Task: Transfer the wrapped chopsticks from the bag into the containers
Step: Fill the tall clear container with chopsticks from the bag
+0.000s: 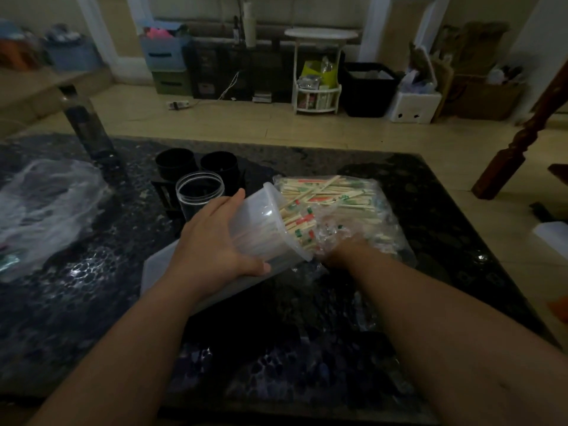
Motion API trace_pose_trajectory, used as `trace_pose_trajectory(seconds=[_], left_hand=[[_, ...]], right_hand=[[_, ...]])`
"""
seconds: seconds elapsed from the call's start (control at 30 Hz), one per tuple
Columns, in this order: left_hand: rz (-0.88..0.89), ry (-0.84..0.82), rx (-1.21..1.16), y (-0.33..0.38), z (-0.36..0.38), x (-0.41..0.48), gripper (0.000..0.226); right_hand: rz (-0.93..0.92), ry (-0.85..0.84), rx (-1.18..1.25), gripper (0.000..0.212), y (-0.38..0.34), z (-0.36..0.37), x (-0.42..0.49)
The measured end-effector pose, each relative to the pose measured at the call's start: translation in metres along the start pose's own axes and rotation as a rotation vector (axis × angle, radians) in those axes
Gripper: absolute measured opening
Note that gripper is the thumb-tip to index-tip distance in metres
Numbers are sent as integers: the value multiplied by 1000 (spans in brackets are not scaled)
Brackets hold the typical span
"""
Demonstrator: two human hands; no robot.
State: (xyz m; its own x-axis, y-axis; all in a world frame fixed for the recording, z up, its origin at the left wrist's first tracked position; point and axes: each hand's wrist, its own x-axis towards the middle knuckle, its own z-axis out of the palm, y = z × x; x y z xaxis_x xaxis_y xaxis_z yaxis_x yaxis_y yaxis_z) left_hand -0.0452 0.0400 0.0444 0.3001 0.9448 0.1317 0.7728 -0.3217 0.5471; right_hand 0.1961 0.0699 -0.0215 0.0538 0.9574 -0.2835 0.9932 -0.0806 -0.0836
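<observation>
Chopsticks (325, 195) lie in the bag (381, 216) on the table (307, 339), some reaching into the mouth of the tilted tub (261, 232). The left hand (212, 241) grips the tub's side. The right hand (341, 252) is inside the bag, and I cannot tell its grip.

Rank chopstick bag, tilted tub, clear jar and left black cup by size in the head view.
1. chopstick bag and tilted tub: too alike to rank.
2. clear jar.
3. left black cup, slightly smaller but farther, so unsure.
</observation>
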Motion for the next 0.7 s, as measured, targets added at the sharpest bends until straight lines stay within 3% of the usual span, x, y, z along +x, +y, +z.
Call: trace_pose_trajectory(seconds=[0.17, 0.27, 0.43, 0.53, 0.63, 0.7], left_hand=[[-5, 2, -13, 0, -2, -1, 140], [-6, 1, -12, 2, -3, -2, 140], [-10, -7, 5, 5, -3, -4, 141], [-17, -13, 1, 8, -2, -6, 134], [-11, -19, 5, 9, -1, -7, 131], [-9, -30, 16, 10, 0, -7, 132]], right_hand=[[-11, -12, -8, 68, 0, 6, -23], [-74, 57, -2, 82, 3, 15, -39], [-78, 132, 165, 89, 6, 19, -65], [-81, 255, 130, 66, 4, 29, -79], [-106, 290, 34, 33, 3, 41, -87], [-129, 285, 82, 25, 3, 45, -91]])
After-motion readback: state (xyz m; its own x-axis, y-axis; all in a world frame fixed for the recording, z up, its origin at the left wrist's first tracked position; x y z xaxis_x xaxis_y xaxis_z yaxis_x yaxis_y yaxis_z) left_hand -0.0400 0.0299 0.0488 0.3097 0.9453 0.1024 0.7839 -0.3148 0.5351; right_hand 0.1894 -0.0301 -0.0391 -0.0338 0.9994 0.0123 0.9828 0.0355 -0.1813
